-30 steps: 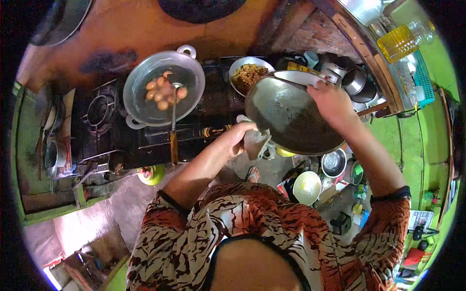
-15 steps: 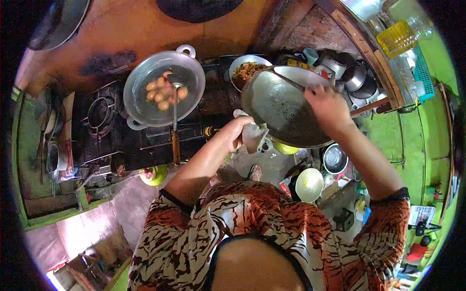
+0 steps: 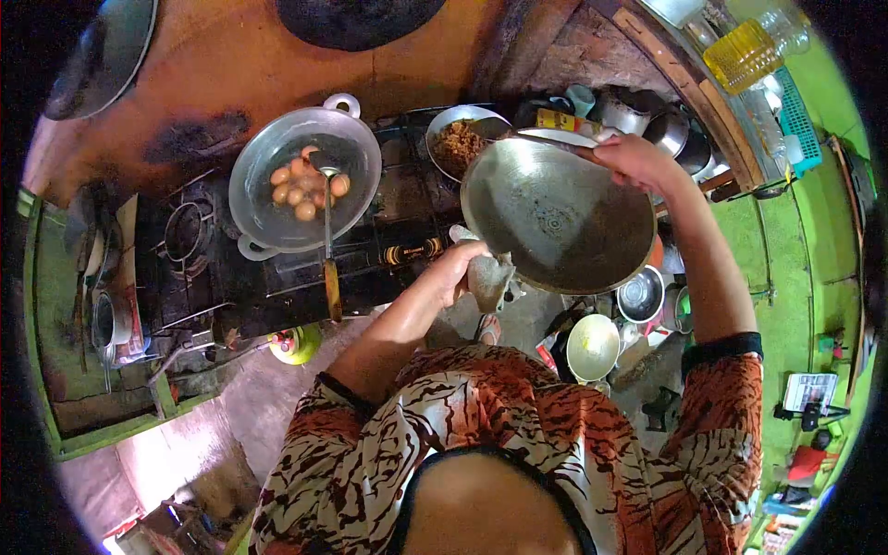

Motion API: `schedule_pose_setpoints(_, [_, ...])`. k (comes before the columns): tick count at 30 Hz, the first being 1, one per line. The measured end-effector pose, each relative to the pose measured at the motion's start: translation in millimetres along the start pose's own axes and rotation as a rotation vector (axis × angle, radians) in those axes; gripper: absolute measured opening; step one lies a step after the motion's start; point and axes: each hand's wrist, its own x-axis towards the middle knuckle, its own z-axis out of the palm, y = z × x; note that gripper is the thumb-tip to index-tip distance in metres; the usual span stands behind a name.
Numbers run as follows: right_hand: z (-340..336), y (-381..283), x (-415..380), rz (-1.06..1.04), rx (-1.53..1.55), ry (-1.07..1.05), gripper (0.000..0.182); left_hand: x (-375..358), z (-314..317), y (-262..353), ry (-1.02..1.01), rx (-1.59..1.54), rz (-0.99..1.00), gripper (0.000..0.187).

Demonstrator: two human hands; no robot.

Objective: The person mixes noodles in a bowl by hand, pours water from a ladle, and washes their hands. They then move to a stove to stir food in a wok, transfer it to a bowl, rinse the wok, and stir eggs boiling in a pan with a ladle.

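Observation:
My left hand (image 3: 460,265) is closed around a grey cloth (image 3: 489,279) at the near left edge of a large wok (image 3: 560,222). Only a wet film and dark marks show inside the wok, which is held up and tilted. With its fingers wrapped round the handle, my right hand (image 3: 638,162) holds a spatula (image 3: 555,142) across the wok's far rim. The spatula's blade end reaches over a metal bowl (image 3: 442,123) of brown, crumbly cooked food (image 3: 459,148).
At left on the black stove (image 3: 287,282), a metal pan (image 3: 248,199) holds several eggs (image 3: 296,190) in liquid and a long-handled ladle (image 3: 328,222). Pots (image 3: 620,113) crowd the back right. Below stand a pale basin (image 3: 592,349) and a metal bowl (image 3: 640,294).
My right hand has moved up and away with the spatula, from over the wok to its far rim. The wok now tilts differently, its inside more visible. The view has shifted slightly.

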Motion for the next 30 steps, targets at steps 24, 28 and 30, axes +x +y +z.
schedule_pose_setpoints(24, [64.4, 15.1, -59.0, -0.456, -0.260, 0.455, 0.030, -11.9, -20.8, -6.6, 0.060, -0.002, -0.019, 0.033])
schedule_pose_setpoints(28, [73.6, 16.0, -49.6, -0.163, -0.301, 0.431, 0.033, -14.9, -31.2, -19.3, 0.013, -0.015, -0.030, 0.031])
schedule_pose_setpoints(30, [75.8, 21.9, -50.9, -0.230, -0.124, 0.481, 0.033, -19.0, -31.1, -21.7, 0.041, -0.014, -0.057, 0.030])
